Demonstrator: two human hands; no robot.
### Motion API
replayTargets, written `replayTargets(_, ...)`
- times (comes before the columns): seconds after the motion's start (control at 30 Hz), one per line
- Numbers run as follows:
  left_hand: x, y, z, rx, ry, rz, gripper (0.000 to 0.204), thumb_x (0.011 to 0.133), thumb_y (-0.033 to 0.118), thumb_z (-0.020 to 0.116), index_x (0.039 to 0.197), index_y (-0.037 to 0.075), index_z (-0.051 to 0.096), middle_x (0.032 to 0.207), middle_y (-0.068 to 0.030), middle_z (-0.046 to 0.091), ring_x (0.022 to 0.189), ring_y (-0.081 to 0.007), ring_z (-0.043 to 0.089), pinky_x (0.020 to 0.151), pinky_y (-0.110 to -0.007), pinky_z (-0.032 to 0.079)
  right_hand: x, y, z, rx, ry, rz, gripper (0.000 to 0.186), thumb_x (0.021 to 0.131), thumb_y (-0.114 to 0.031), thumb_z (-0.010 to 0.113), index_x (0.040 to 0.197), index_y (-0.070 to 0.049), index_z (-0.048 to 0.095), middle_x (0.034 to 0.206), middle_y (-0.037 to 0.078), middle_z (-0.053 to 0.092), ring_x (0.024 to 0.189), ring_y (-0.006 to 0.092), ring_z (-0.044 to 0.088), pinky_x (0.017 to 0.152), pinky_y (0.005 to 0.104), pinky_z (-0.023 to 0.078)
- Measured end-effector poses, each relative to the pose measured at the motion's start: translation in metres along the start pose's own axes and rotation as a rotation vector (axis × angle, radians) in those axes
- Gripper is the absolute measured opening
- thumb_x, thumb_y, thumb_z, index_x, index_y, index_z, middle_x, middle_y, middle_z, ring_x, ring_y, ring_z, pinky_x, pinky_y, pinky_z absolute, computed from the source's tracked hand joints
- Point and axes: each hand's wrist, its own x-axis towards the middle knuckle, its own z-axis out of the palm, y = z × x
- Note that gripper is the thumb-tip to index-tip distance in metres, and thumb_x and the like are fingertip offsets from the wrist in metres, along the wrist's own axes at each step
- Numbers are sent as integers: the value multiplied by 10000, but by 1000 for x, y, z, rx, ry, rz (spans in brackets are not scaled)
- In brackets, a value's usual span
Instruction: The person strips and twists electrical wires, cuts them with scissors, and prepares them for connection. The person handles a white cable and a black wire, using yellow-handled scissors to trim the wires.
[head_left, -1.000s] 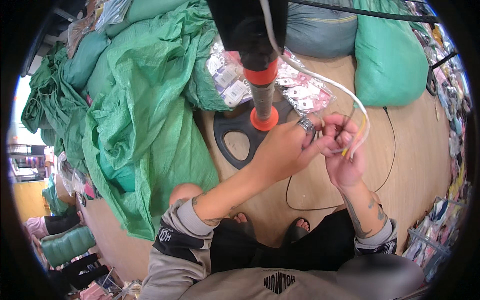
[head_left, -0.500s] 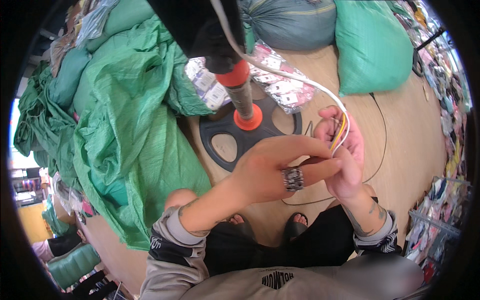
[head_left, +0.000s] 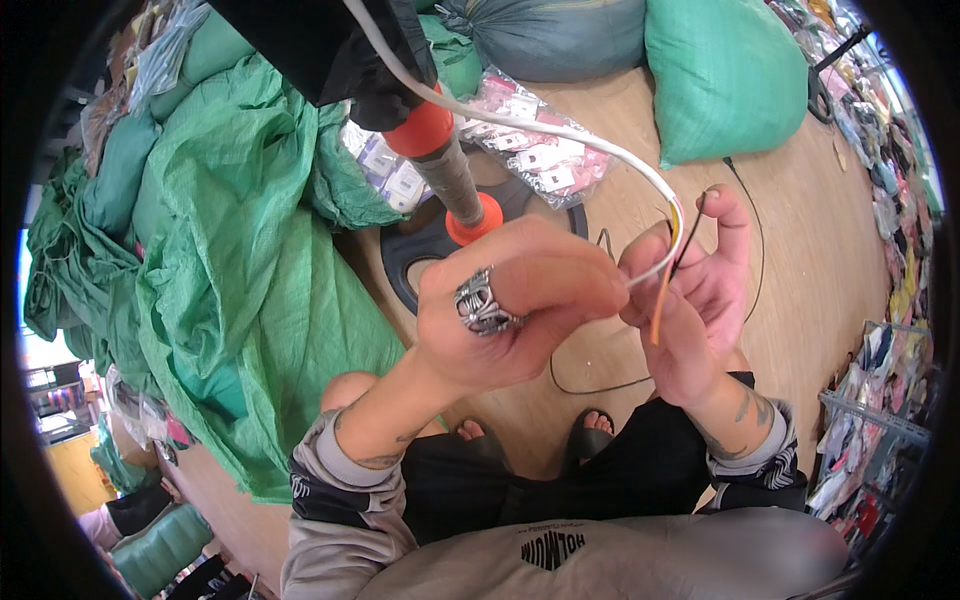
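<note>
Left hand [head_left: 505, 310] grip pinches the white wire [head_left: 655, 271], right hand [head_left: 705, 310] grip half-curled beside it at orange wire [head_left: 658, 315] and black wire [head_left: 689, 238], hold unclear; uneven tugging could slip one loose.

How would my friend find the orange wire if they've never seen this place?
Find the grey post, then follow the white cable curving past it to the right hand. The orange wire is there, in front of that hand. Its orange colour and downward tip set it apart: the white wire runs to the left hand, and the black wire slants upward.
</note>
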Motion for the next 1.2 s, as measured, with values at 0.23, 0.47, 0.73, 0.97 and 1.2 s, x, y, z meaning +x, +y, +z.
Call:
replayTargets(0.23,-5,9,14,-364,65,-200,78,882,-14,607,934,21,561,841,-144,660,728,-190,639,665,-281,488,4,-11,-9,116,-9,18,809,807,-40,658,1448,-9,165,975,138,601,777,106,611,630,206,479)
replayTargets(0.47,-8,6,7,-381,-58,-243,121,856,-97,599,960,-44,566,935,-161,654,823,-210,670,719,-297,542,9,-14,-10,81,-74,108,723,770,32,684,1395,49,321,910,103,624,788,128,631,692,230,519)
replayTargets(0.73,-14,6,7,-474,197,-279,156,870,-118,562,1008,-46,542,898,-144,629,833,-210,671,722,-306,558,12,-17,-2,108,52,227,702,780,-16,725,1375,68,362,900,79,649,793,105,636,708,195,488)
replayTargets(0.97,-11,9,13,-584,271,-294,192,855,-131,574,1014,-44,510,912,-164,636,886,-245,679,759,-335,564,1,-10,-23,299,-35,446,489,828,-181,727,1206,46,517,863,83,672,696,105,639,600,188,476)
replayTargets(1.2,-17,1,13,-477,158,-308,293,814,-133,637,1051,-41,492,952,-177,644,895,-230,675,782,-312,548,0,-11,-15,184,48,413,349,856,-185,696,1097,26,557,882,112,671,678,101,638,567,198,494)
